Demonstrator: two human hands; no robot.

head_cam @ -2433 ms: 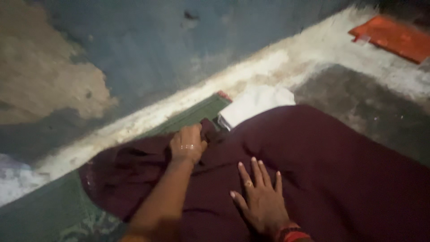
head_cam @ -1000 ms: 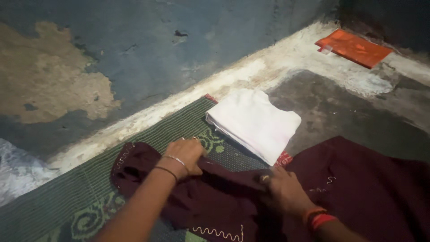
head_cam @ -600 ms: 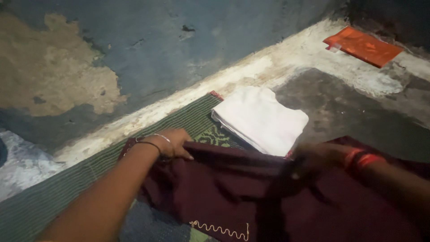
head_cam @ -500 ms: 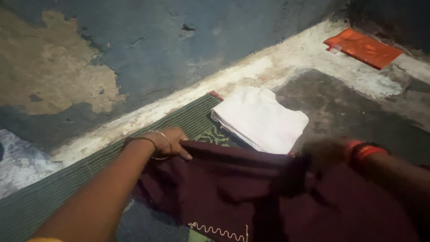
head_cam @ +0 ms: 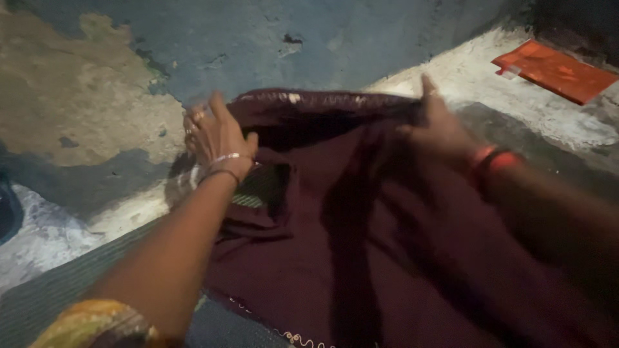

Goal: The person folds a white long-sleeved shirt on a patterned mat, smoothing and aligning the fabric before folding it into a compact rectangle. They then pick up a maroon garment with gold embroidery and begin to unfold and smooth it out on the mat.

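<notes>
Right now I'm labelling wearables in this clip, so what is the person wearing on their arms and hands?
The left hand has thin metal bangles at the wrist and what look like rings on the fingers. A yellow-orange patterned sleeve shows at the upper left arm. The right hand has red-orange bangles at the wrist. Both forearms are bare.

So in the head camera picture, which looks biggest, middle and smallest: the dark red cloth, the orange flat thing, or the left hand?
1. The dark red cloth looks biggest by far.
2. and 3. The left hand and the orange flat thing look about alike. The hand is much nearer the camera, so I won't rank them.
</notes>
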